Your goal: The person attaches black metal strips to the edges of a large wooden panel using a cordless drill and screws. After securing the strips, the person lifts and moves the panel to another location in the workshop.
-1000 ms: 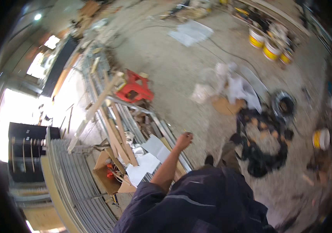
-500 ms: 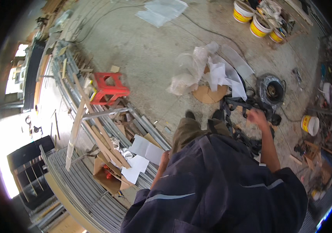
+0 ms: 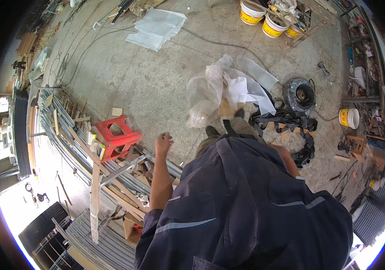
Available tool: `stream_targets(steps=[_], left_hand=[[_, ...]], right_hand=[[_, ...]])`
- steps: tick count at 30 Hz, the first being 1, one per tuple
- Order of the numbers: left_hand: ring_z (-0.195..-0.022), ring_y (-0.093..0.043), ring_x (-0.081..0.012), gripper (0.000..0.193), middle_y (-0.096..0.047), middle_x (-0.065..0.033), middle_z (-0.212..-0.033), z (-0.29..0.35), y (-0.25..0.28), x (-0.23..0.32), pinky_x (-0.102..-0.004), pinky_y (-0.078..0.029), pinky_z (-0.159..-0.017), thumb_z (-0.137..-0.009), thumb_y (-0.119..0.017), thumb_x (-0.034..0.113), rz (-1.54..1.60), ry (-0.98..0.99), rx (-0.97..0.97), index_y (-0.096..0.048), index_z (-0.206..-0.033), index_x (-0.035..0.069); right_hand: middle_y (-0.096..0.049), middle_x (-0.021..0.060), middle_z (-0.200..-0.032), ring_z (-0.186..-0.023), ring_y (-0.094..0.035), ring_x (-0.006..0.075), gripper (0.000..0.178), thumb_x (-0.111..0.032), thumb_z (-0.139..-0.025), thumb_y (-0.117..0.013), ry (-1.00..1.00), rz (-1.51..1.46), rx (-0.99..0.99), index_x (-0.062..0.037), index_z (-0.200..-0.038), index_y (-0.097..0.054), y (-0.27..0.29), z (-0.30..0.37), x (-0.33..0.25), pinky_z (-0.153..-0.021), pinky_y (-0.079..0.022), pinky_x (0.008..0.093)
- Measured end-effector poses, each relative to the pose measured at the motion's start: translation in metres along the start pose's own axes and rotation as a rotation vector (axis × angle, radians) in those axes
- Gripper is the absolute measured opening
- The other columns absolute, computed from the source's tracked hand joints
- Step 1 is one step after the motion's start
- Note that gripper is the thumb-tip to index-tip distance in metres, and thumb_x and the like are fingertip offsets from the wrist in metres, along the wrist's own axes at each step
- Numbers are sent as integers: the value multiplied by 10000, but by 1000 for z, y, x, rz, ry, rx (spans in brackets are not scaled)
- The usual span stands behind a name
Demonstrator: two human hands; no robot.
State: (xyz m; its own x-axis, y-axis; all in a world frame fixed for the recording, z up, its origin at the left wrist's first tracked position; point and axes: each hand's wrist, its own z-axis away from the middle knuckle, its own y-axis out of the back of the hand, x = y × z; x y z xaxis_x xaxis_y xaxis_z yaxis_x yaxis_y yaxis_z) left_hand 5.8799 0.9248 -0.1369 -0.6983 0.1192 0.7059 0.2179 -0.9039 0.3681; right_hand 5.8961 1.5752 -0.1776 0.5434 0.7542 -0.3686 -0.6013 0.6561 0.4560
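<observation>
Person standing on a concrete workshop floor (image 3: 156, 85), seen from above.
Red plastic stool (image 3: 117, 137) by long grey metal bars (image 3: 66, 144); left hand (image 3: 163, 144) near it, fingers curled shut, empty. Crumpled clear plastic sheeting (image 3: 210, 92) ahead of feet. Right hand hidden behind torso, fingers: cannot tell.

**A cluttered metal workshop**

Long metal rails (image 3: 66, 135) are lying stacked along a bare concrete floor (image 3: 156, 90). Paint buckets (image 3: 273, 24), a red stool (image 3: 116, 137), plastic sheeting (image 3: 219, 90), a cable coil (image 3: 300, 94) and wood scraps (image 3: 95, 198) are crowding the place.
</observation>
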Motion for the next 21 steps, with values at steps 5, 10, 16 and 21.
stream_targets(steps=[5, 10, 16, 21], left_hand=[[-734, -694, -186, 438, -716, -163, -959, -27, 2, 49, -314, -529, -639, -980, -560, 292, 34, -11, -2, -604, -1209, -78], [-737, -688, -187, 423, -715, -161, -967, -5, -18, 13, -310, -523, -624, -984, -551, 281, -53, 15, -115, -614, -1201, -77], [-638, -688, -201, 348, -710, -138, -818, 48, -7, -145, -310, -515, -582, -939, -606, 299, -110, 169, -120, -664, -1040, -29], [-608, -621, -239, 245, -621, -95, -760, 103, -20, -176, -388, -460, -466, -918, -587, 279, -188, 89, -167, -613, -966, 40]], right_hand=[[-679, 183, -1152, -1122, -613, 304, 367, -263, -996, -583, -226, -328, -49, 34, -1191, -674, -16, 27, -37, -903, -484, 485], [-699, 154, -1060, -930, -681, 268, 393, -324, -973, -612, 82, -276, -127, 39, -1109, -676, 12, -13, -94, -779, -538, 423], [-682, 85, -888, -712, -676, 199, 318, -296, -948, -596, 31, -400, -96, 15, -972, -659, 59, -8, -264, -621, -525, 351], [-634, 37, -784, -624, -597, 144, 262, -272, -927, -598, 244, -114, -70, -13, -906, -626, 91, -58, -286, -589, -496, 315]])
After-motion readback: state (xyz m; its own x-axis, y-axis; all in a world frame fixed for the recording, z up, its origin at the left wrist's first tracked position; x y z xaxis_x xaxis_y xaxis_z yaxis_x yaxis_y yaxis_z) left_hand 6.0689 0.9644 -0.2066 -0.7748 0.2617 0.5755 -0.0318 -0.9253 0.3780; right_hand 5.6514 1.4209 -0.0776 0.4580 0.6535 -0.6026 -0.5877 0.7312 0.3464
